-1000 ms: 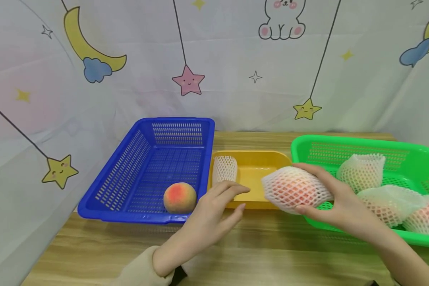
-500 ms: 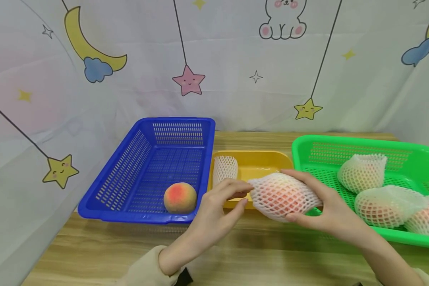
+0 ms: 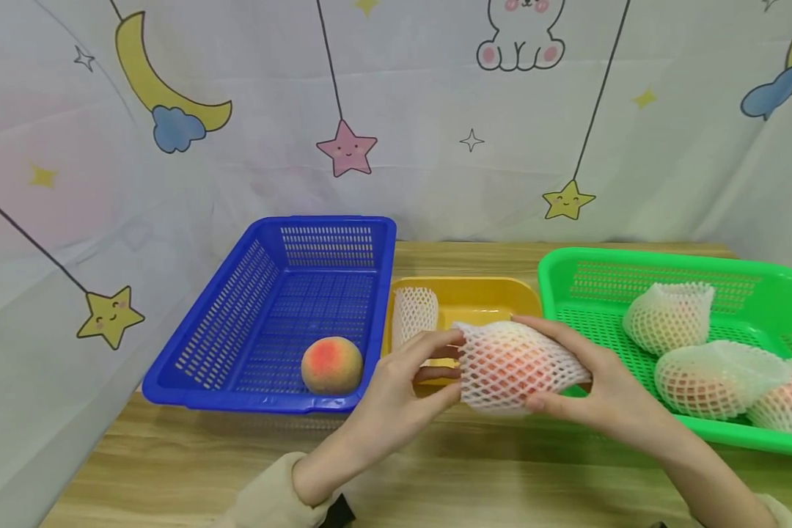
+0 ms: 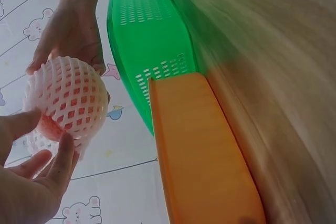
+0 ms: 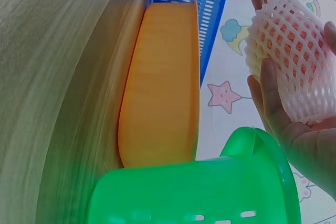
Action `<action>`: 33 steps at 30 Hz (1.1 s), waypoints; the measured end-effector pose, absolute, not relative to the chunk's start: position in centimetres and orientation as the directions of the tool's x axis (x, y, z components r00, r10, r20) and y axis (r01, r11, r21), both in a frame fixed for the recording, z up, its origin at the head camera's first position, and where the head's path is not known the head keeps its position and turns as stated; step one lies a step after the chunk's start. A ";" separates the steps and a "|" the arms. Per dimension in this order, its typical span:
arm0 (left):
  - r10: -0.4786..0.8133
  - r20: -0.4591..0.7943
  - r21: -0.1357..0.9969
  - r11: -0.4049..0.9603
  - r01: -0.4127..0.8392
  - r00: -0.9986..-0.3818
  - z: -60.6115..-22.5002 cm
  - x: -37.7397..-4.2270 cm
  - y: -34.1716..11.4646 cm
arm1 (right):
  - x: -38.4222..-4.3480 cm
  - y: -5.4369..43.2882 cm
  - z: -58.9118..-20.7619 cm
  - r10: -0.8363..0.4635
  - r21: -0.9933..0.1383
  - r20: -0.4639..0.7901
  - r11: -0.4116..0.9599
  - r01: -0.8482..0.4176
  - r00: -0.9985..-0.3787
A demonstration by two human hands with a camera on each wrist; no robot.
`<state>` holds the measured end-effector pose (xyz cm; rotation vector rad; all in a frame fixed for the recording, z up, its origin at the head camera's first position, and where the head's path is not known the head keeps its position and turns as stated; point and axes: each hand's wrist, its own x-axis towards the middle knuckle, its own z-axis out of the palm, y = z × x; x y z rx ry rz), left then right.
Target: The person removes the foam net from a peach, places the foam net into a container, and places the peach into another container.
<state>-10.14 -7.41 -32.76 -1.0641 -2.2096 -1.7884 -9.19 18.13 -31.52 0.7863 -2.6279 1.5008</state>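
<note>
A peach (image 4: 50,127) in a white foam net sleeve (image 3: 511,370) is held up in front of the yellow tray. My right hand (image 3: 603,392) grips it from the right, thumb below and fingers above. From the left, my left hand (image 3: 396,400) pinches the sleeve's open edge, which is spread wide. Bare red skin shows at that opening in the left wrist view. A bare peach (image 3: 332,365) lies in the blue basket (image 3: 204,398), left of my left hand. Several net-wrapped peaches (image 3: 696,381) rest in the green basket (image 3: 640,257) at right.
The yellow tray (image 3: 501,286) stands between the two baskets, behind my hands. Another foam net sleeve (image 3: 414,312) lies at its left end. All three containers stand on the wooden table (image 3: 488,477). A printed curtain (image 3: 435,95) hangs behind them.
My right hand has brought the wrapped peach leftward and slightly down to my left hand. The left fingers, apart from it earlier, now pinch the sleeve's edge, and the opening has widened.
</note>
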 end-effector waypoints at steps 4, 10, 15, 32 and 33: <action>0.492 0.459 0.820 0.086 0.566 -0.740 -32.7 -10.2 -7.6 | -9.1 18.1 -31.5 -0.416 -0.800 0.251 0.419 -0.429 -0.874; 0.529 0.425 0.809 0.143 0.571 -0.735 -32.6 -10.2 -7.7 | -9.1 18.0 -31.4 -0.406 -0.791 0.248 0.439 -0.426 -0.880; 0.538 0.408 0.802 0.176 0.571 -0.738 -32.6 -10.2 -7.7 | -9.1 17.8 -31.5 -0.395 -0.817 0.237 0.414 -0.402 -0.888; 0.514 0.420 0.756 0.257 0.602 -0.748 -32.8 -10.5 -7.7 | -9.5 17.5 -32.0 -0.395 -0.795 0.347 0.357 -0.490 -0.851; 0.511 0.423 0.753 0.261 0.604 -0.748 -32.9 -10.6 -7.7 | -9.5 17.5 -32.0 -0.396 -0.793 0.355 0.351 -0.497 -0.847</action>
